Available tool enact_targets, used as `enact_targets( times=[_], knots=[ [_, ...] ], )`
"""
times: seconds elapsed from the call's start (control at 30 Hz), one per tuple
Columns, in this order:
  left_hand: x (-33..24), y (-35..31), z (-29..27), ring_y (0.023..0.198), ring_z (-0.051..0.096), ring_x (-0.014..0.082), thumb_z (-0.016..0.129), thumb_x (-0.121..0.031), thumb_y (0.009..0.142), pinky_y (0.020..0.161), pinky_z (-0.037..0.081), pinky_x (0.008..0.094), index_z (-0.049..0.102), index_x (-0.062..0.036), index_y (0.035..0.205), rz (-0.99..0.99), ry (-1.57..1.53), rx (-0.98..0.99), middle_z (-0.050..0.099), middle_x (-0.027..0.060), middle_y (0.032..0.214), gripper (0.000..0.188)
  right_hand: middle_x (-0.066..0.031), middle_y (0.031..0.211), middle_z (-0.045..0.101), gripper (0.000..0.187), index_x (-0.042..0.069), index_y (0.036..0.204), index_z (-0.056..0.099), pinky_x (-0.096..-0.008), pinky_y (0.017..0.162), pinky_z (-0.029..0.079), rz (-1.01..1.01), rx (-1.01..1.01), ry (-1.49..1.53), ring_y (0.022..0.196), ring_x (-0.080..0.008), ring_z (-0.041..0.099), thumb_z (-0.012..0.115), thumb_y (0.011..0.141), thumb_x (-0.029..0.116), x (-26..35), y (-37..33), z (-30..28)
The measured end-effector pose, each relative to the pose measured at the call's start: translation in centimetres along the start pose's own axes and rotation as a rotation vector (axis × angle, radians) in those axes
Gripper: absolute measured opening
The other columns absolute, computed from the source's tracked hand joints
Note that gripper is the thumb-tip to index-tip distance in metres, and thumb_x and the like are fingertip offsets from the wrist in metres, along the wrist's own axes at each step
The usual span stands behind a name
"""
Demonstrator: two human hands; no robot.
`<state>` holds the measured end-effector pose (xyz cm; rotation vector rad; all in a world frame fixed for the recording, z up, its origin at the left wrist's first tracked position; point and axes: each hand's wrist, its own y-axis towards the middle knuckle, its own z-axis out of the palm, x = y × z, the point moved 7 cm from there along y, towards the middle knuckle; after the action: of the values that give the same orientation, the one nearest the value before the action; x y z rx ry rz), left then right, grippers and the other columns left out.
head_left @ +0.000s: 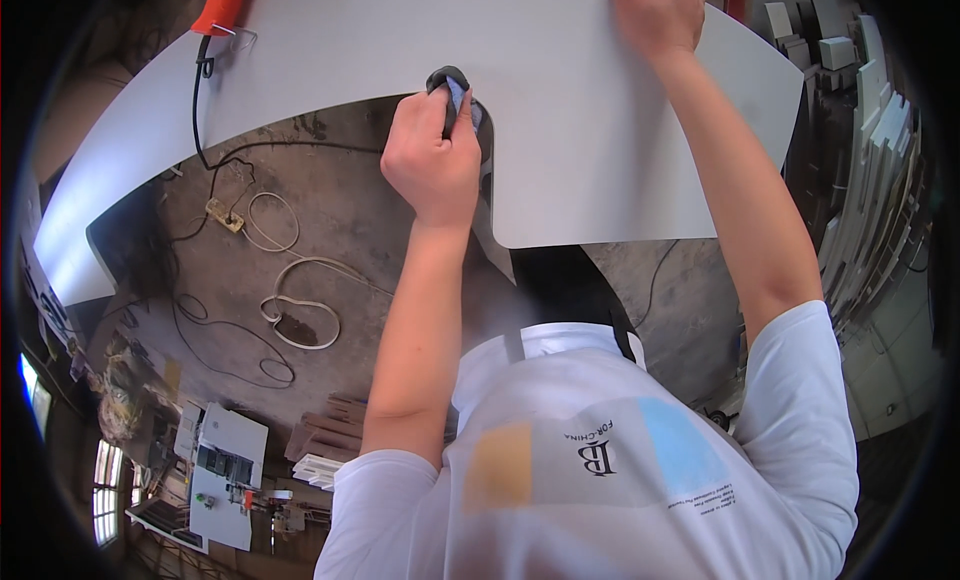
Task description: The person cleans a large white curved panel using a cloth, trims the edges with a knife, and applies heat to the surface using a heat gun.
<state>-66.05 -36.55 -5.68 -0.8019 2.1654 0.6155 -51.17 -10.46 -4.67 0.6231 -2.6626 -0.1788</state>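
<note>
Closest to the camera: white T-shirt (590, 525), bare forearms reaching away. Beyond it, left hand (433, 165) curled closed around a dark wad (448, 78) with a bluish face; cloth or pad, cannot tell. Wad sits at the panel's curved inner edge, near the rounded corner; contact likely, hidden by the fingers. White panel (590, 150) spans the upper view, raised above the floor. Right hand (660, 18) at its far part, fingers cut off by the frame; grip cannot be told.

Handling (judged): panel stiff, broad, awkward more than heavy; smooth face probably slippery, thin edges and corners liable to chip. Best held by opposite edges, two hands, clear of the narrow left arm. Wad soft, light; pinch it in the middle.

Farther left, orange tool (222, 8) on the panel, black cable (197, 115) hanging off the edge. Lower down, concrete floor (350, 195), pale looped cable (335, 267), yellowish socket block (224, 216). Far right: stacked boards (890, 130).
</note>
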Motion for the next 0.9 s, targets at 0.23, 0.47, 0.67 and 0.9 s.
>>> enact_targets(
  times=[0.23,0.47,0.67,0.9],
  knots=[
    [-1.9,-0.3,0.1,0.077,0.065,0.0251,0.076,-0.005,0.08,0.066,0.051,0.0351,0.074,-0.0104,0.094,0.136,0.072,0.317,0.067,0.0035,0.087,0.015,-0.0157,0.129,0.067,0.039,0.005,0.128,0.064,-0.0475,0.116,0.037,-0.029,-0.022,-0.009,0.13,-0.033,0.057,0.056,0.099,0.029,0.2,0.6,0.2],
    [-0.5,-8.2,-2.7,0.085,0.066,0.0247,0.079,-0.005,0.073,0.068,0.054,0.0385,0.071,-0.0153,0.092,0.257,0.031,0.893,0.066,-0.0003,0.093,0.023,-0.0148,0.128,0.068,0.038,0.006,0.127,0.064,-0.0468,0.116,0.038,-0.029,0.006,-0.013,0.13,-0.0329,0.057,0.058,0.098,0.03,0.0,0.6,1.2],
    [1.5,2.4,-8.9,0.105,0.067,0.0351,0.073,0.003,0.08,0.091,0.054,0.0419,0.073,-0.0015,0.107,0.246,0.229,-0.004,0.071,0.014,0.114,0.027,-0.0145,0.126,0.069,0.036,0.007,0.125,0.065,-0.0469,0.114,0.04,-0.004,-0.002,-0.011,0.128,-0.0333,0.058,0.059,0.097,0.029,-0.7,0.7,0.8],
    [0.4,3.0,-0.6,0.139,0.057,0.0294,0.072,-0.004,0.078,0.119,0.041,0.0508,0.072,-0.0067,0.114,0.411,0.29,0.197,0.064,0.0096,0.145,0.037,-0.0152,0.122,0.07,0.035,0.006,0.122,0.066,-0.0469,0.114,0.04,-0.01,0.006,-0.006,0.126,-0.0337,0.059,0.059,0.097,0.029,-0.1,0.8,1.2]
  ],
)
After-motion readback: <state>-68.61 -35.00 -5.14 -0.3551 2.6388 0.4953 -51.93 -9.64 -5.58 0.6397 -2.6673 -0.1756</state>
